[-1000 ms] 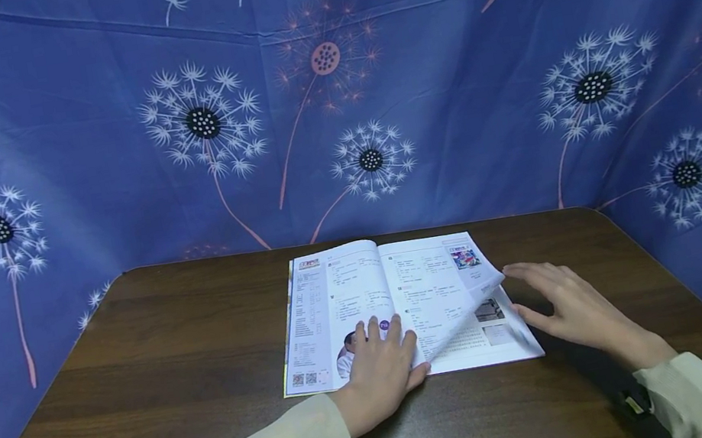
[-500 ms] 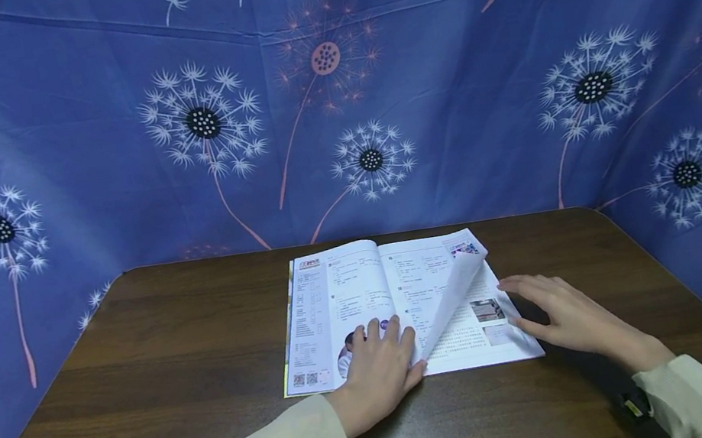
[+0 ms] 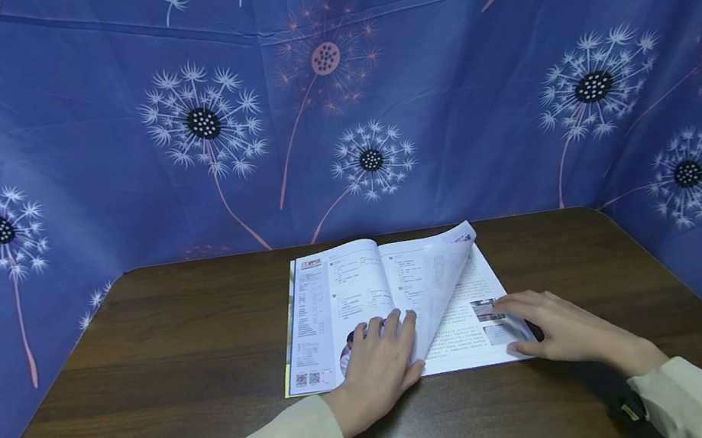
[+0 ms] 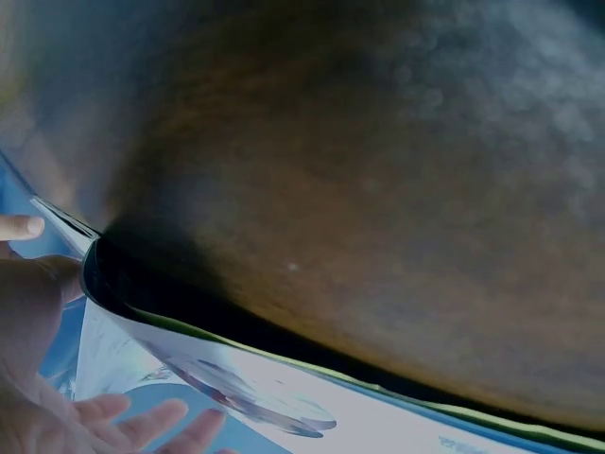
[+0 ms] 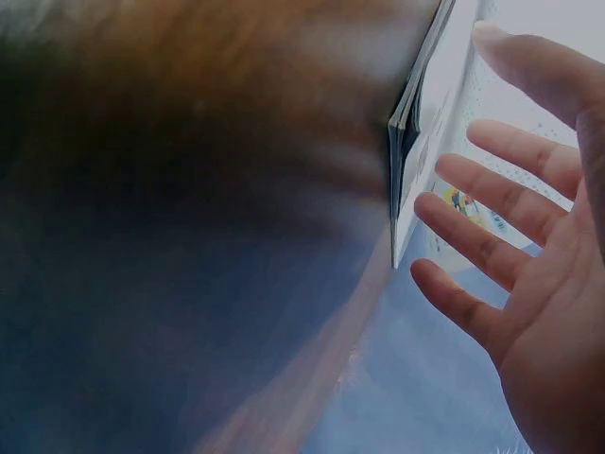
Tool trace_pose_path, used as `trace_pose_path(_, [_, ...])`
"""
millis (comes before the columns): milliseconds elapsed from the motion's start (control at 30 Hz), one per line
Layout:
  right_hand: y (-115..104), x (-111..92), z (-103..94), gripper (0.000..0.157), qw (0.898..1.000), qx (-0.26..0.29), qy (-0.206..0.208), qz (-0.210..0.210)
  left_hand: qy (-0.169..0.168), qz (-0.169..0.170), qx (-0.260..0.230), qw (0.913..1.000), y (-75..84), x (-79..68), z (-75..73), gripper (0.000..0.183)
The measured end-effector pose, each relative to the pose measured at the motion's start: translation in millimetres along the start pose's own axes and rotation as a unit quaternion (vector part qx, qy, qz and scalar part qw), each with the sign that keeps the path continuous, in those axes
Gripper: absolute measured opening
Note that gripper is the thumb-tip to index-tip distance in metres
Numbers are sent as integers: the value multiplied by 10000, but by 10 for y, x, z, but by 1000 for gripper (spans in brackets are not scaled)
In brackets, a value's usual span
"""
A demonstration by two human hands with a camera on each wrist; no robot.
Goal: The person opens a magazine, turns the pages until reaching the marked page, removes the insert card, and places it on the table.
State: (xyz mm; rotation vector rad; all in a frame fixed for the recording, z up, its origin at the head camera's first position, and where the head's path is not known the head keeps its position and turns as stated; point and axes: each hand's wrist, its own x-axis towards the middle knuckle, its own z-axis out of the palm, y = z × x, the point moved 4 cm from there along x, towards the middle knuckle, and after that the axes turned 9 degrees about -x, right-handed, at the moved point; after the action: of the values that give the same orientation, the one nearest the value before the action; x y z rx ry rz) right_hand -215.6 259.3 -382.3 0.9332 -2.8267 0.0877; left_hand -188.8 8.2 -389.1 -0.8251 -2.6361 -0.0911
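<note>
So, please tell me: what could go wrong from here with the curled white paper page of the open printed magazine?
The curled white paper page might crease, because it bends diagonally beside the left hand. It could also flop back: the right hand, by the right edge of the open printed magazine, does not grip the page.

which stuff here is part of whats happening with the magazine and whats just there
Part of the work:
open magazine
its raised page
left hand, near the fold
right hand, at the right edge

Just there:
wooden table
dandelion-print cloth behind
</note>
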Motion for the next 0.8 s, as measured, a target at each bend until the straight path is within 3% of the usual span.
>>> trace_pose_path(233, [-14, -18, 31, 51, 9996, -129, 57, -240, -50, -27, -94, 9999, -2, 1, -9, 73])
trace_pose_path(567, [9, -12, 52, 54, 9997, -71, -247, -46, 314, -12, -15, 9995, 1, 10, -31, 98])
trace_pose_path(800, [2, -7, 53, 53, 9993, -33, -366, -19, 399, -101, 142, 9991, -1, 5, -41, 101])
